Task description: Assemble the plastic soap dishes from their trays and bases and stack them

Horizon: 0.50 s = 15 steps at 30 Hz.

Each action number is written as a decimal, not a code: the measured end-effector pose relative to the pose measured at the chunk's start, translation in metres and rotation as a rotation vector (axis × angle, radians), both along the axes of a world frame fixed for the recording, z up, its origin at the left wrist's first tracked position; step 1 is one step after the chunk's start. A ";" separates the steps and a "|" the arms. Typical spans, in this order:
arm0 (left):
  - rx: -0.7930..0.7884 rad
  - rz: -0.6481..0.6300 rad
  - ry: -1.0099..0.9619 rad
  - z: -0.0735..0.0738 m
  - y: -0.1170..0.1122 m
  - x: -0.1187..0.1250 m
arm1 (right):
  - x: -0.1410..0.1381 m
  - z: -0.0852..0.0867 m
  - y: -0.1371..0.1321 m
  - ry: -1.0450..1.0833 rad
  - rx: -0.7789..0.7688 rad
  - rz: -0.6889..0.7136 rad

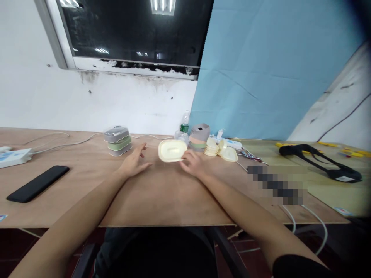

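Note:
A shallow cream plastic tray or lid [172, 151], oval with a raised middle, is held up by its right edge. My right hand [193, 164] pinches that edge between thumb and fingers. To the left of it, my left hand [134, 161] is held with thumb and fingers apart, touching nothing I can see. Beyond this hand sits a stack of grey and green lidded boxes [119, 142]. Behind my right hand are stacked grey, peach and green box parts [199, 136]. More cream pieces [213, 146] lie stacked and loose to the right of these.
A clear bottle with a green label [183, 130] stands near the wall. On the left lie a black phone [38, 183] and a white power strip [16, 157]. White cables cross the table [162, 204]. A black strap-like frame [321, 162] lies on the right, near a blurred-out patch.

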<state>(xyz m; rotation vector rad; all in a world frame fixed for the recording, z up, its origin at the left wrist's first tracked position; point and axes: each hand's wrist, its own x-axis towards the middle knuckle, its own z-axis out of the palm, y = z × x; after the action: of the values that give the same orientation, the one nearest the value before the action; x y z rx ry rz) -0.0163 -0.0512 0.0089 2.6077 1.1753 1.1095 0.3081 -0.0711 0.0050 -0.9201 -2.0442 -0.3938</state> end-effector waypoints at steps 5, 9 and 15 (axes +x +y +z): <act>0.044 -0.117 0.137 0.008 -0.004 0.003 | -0.026 -0.009 -0.007 -0.186 -0.173 0.197; 0.042 -0.107 0.116 0.013 -0.008 0.007 | -0.015 -0.006 -0.005 -0.019 -0.214 0.077; -0.035 0.008 0.087 0.012 -0.005 0.005 | -0.003 -0.012 0.015 0.150 -0.253 -0.129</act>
<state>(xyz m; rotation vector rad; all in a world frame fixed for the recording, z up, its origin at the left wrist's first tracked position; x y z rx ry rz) -0.0110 -0.0561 0.0208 2.6512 1.2115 0.9765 0.3054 -0.0559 -0.0069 -1.2018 -1.9301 -0.1304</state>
